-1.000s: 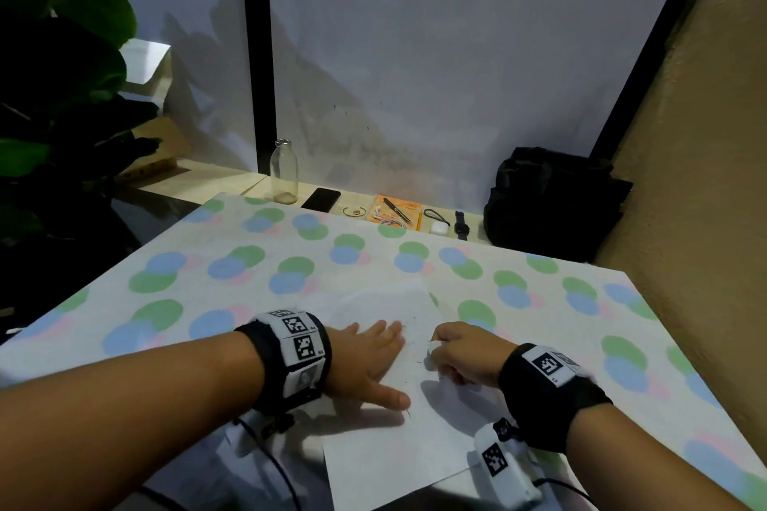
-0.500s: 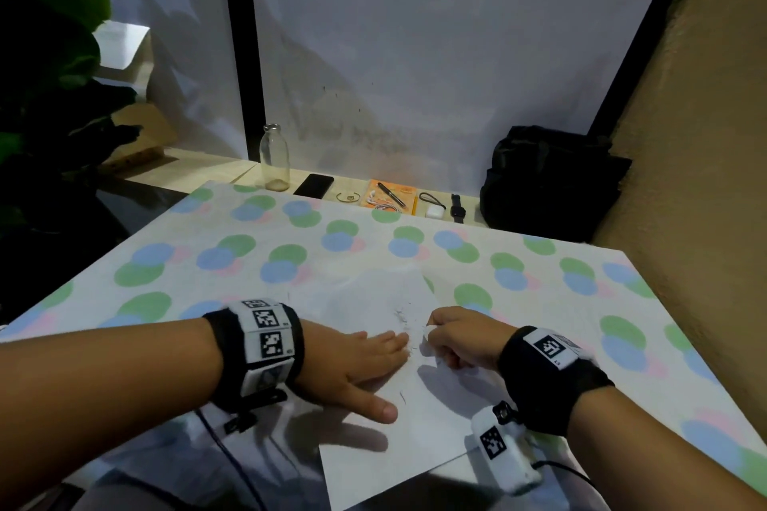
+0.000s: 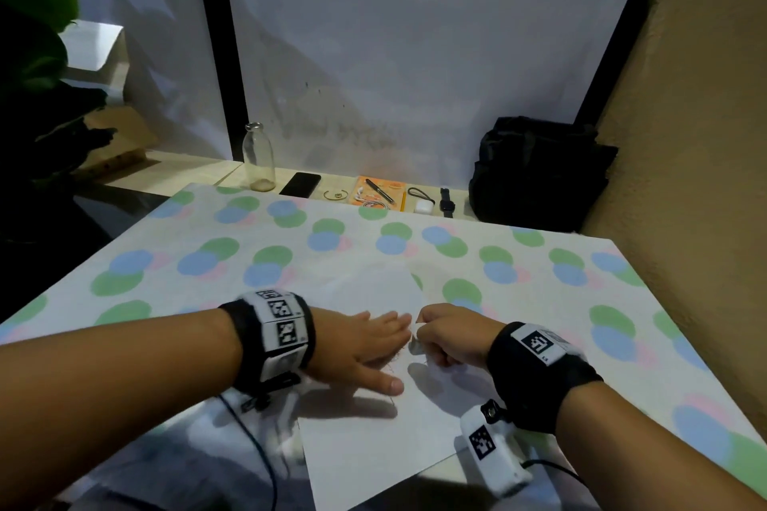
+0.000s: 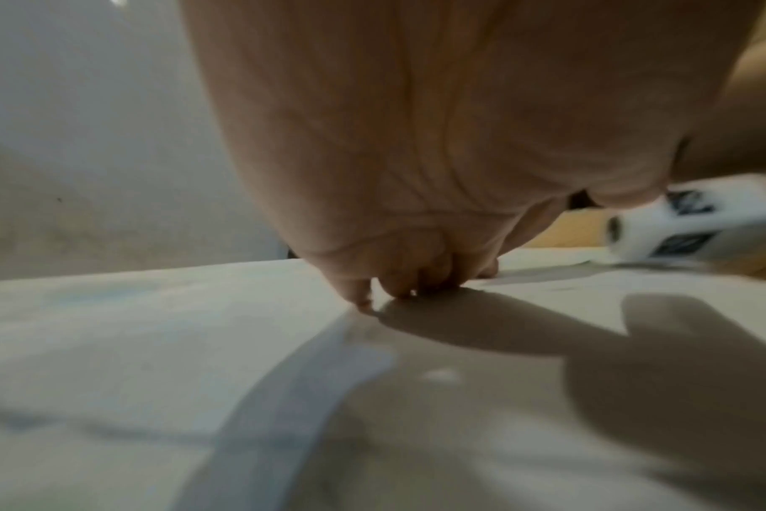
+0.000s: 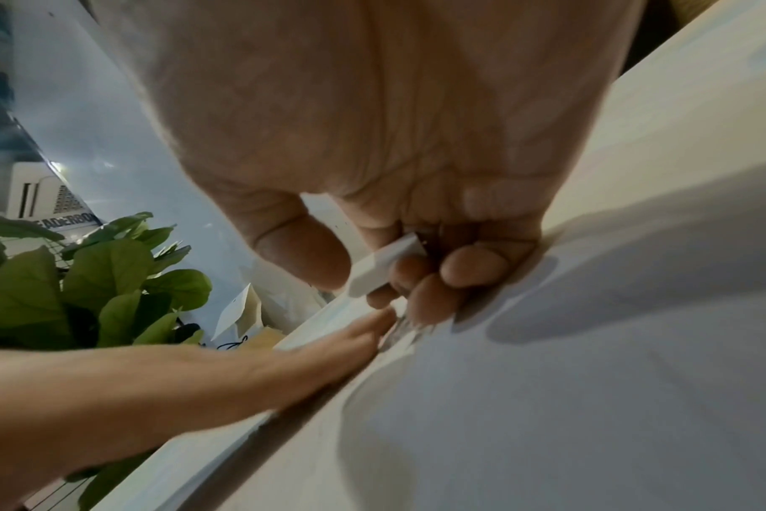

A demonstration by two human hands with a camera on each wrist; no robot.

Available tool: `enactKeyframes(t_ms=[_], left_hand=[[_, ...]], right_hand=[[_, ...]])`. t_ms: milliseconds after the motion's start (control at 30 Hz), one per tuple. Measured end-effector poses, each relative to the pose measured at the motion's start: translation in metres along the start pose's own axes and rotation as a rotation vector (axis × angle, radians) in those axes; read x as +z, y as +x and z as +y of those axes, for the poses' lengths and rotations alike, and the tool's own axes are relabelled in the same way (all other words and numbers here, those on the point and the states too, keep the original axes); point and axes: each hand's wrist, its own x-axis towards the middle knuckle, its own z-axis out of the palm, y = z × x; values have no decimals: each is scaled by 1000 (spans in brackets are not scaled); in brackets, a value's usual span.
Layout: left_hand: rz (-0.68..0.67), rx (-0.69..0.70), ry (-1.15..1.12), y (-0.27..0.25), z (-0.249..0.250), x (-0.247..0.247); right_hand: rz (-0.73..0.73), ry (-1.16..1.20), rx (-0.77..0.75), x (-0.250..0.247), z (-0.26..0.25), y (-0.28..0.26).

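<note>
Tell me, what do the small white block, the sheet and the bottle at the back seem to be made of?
The block is probably rubber or vinyl, like an eraser: matt white, solid, with a bevelled end. The sheet looks like paper: thin, matt white, lying flat with crisp straight edges. The bottle seems to be clear glass, see-through with faint glints, though clear plastic cannot be ruled out.

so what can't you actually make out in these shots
Head view: the right hand hides nearly all of the small white rectangular eraser in its grip.
Head and right wrist views: the grey pencil marks on the white paper sheet are too small and faint to read.
Left wrist view: the fingertips of the left hand are blurred and mostly blocked by the palm.
</note>
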Motion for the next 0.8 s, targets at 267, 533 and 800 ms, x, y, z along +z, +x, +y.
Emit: enactKeyframes(t_ms=[267, 533, 800], left_hand=[[228, -55, -98, -13, -20, -14], [15, 10, 22, -9, 2, 10], [155, -132, -96, -18, -20, 0]], right_hand=[[-12, 12, 8, -1, -2, -3], [-1, 37, -1, -1, -1, -4], [-7, 76, -20, -3, 0, -5]])
